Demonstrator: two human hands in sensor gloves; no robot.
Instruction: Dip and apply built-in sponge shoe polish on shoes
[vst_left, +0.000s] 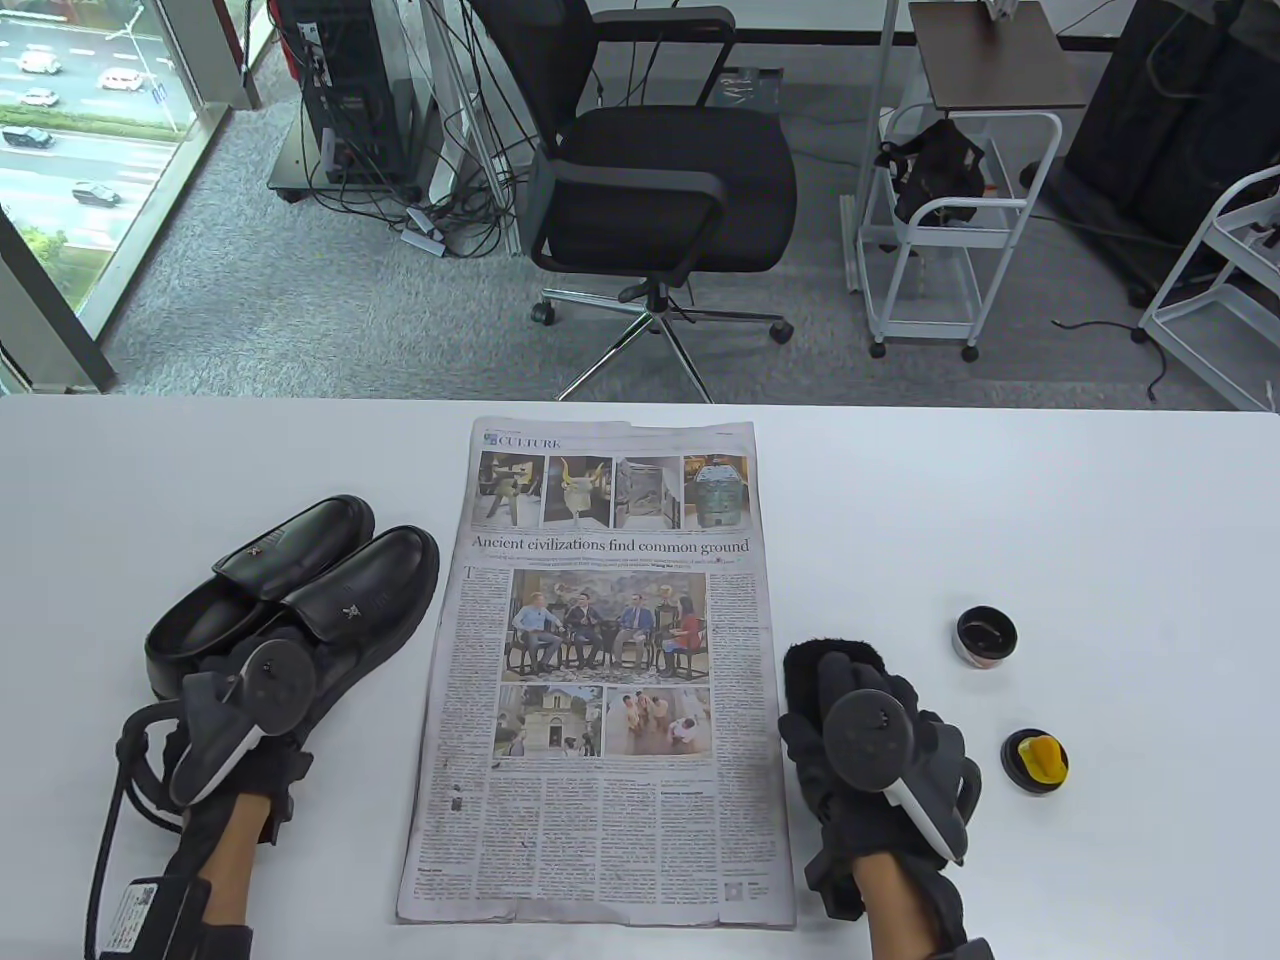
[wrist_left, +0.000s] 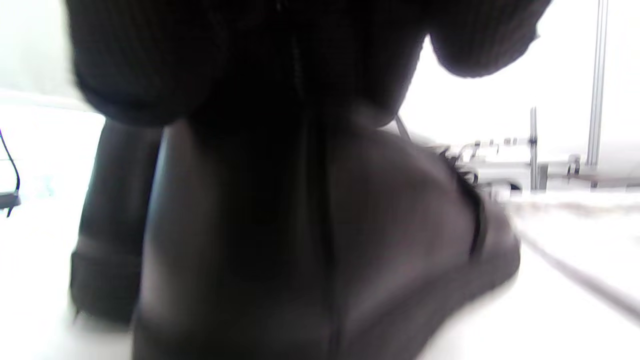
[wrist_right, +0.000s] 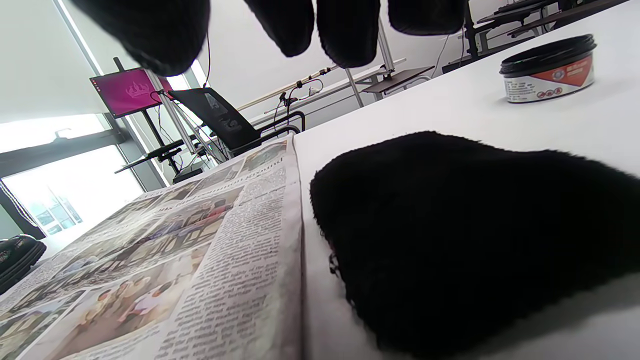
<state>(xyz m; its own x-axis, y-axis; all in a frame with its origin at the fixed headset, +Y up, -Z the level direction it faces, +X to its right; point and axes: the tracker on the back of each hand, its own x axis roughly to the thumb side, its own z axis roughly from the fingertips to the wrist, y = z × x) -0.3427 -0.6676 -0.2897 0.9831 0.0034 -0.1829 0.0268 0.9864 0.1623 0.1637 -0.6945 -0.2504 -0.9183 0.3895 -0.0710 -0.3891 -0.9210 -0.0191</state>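
Observation:
Two black leather shoes lie side by side at the table's left, the far shoe (vst_left: 262, 572) and the near shoe (vst_left: 372, 598). My left hand (vst_left: 280, 655) is at the near shoe's heel (wrist_left: 310, 240); in the blurred left wrist view its fingers (wrist_left: 150, 60) curl over the heel rim. A black fuzzy cloth (vst_left: 812, 662) (wrist_right: 475, 240) lies right of the newspaper. Just above it hovers my right hand (vst_left: 850, 695), its fingers (wrist_right: 345, 30) hanging loose and clear of the cloth. The open polish tin (vst_left: 986, 638) (wrist_right: 549, 67) stands further right, its lid with a yellow sponge (vst_left: 1036, 760) nearer the front.
A newspaper (vst_left: 600, 700) (wrist_right: 175, 260) is spread over the table's middle between the shoes and the cloth. A cable loops on the table beside my left wrist (vst_left: 120, 770). An office chair (vst_left: 660, 190) and white carts stand beyond the far edge.

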